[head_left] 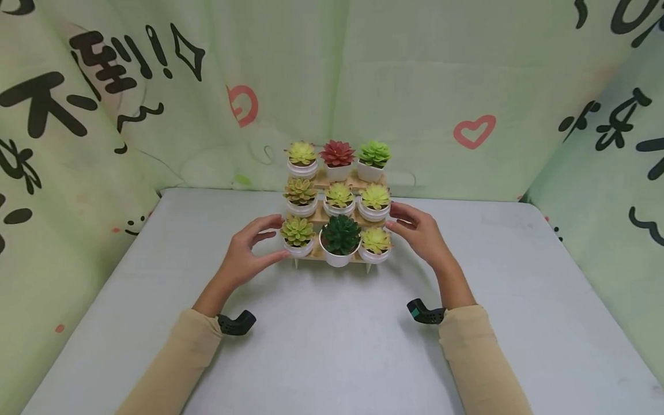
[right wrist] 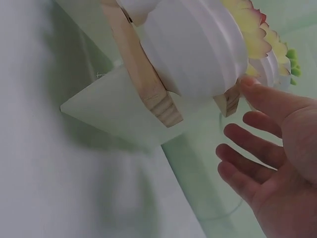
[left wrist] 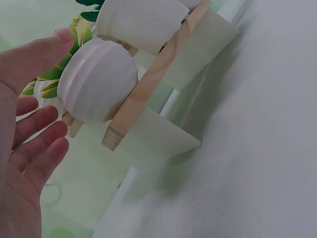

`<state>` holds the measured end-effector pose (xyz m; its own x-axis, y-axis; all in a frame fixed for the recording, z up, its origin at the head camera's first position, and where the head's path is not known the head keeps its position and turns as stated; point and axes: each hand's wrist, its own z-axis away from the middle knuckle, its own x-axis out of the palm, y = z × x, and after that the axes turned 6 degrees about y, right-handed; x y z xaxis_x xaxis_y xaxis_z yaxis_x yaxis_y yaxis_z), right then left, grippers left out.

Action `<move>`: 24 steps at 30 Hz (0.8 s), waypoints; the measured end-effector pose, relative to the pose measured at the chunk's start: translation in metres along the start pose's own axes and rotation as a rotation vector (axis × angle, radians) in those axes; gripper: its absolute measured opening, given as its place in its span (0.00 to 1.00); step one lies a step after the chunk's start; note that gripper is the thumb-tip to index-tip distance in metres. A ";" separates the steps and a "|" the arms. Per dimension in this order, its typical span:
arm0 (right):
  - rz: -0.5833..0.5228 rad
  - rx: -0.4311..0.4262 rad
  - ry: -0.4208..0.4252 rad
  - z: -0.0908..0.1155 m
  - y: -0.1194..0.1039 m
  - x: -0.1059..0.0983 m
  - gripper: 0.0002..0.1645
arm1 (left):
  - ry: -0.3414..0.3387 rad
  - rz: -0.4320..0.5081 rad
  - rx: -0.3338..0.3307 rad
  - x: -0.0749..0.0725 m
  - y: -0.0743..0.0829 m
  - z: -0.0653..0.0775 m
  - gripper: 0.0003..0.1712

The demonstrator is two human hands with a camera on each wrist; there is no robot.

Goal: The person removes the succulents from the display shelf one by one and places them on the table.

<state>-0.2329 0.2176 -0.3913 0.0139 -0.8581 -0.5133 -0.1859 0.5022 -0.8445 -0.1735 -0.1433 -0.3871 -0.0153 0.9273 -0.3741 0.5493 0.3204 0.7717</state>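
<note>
Centrally on the grey table [head_left: 332, 346], a stepped wooden stand [head_left: 334, 214] with nine potted succulents is seen. The left hand [head_left: 249, 251] is spread loosely beside its left end, thumb tip at the front-left pot [left wrist: 96, 82]; nothing is gripped. The right hand [head_left: 420, 230] is likewise spread beside the right end, fingers relaxed, thumb against a pot [right wrist: 198, 44].

Grey table [head_left: 332, 357], green printed cloth backdrop [head_left: 415, 75], perhaps fabric.

A pale grey, round-cornered desk [head_left: 332, 357] carries a small stepped wooden plant stand [head_left: 336, 256] on pegs toward its far edge, holding nine white pots of succulents in three tiers.
</note>
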 end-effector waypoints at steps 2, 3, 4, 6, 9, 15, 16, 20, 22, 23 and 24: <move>-0.011 0.009 -0.006 -0.001 0.000 0.001 0.34 | -0.006 0.005 -0.002 0.000 0.000 -0.001 0.37; -0.016 0.013 -0.008 -0.001 0.000 0.002 0.35 | -0.008 0.008 -0.003 0.000 0.000 -0.001 0.38; -0.020 0.015 -0.011 -0.001 0.000 0.003 0.35 | -0.009 0.010 -0.005 0.001 0.000 -0.001 0.38; -0.032 0.019 -0.014 -0.002 0.000 0.004 0.35 | -0.012 0.012 -0.007 0.003 -0.003 -0.001 0.38; -0.042 0.029 -0.020 -0.001 0.000 0.005 0.34 | -0.008 0.015 -0.015 0.006 -0.014 -0.001 0.40; -0.058 0.044 -0.026 0.000 -0.001 0.006 0.34 | -0.012 0.008 -0.033 0.010 -0.035 -0.001 0.42; -0.061 0.043 -0.028 0.000 -0.001 0.006 0.34 | -0.013 0.011 -0.032 0.010 -0.037 -0.001 0.42; -0.060 0.033 -0.033 -0.001 -0.004 0.006 0.33 | -0.019 0.035 -0.026 0.012 -0.038 -0.001 0.42; -0.057 0.030 -0.036 0.000 -0.004 0.005 0.33 | -0.021 0.041 -0.026 0.014 -0.039 -0.001 0.42; -0.055 0.029 -0.037 0.000 -0.004 0.004 0.33 | -0.022 0.041 -0.031 0.015 -0.039 -0.001 0.42; -0.052 0.030 -0.039 0.000 -0.004 0.004 0.33 | -0.024 0.039 -0.042 0.016 -0.035 -0.001 0.43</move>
<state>-0.2322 0.2122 -0.3901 0.0611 -0.8786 -0.4736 -0.1543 0.4605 -0.8742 -0.1936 -0.1392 -0.4199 0.0255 0.9343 -0.3554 0.5137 0.2928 0.8065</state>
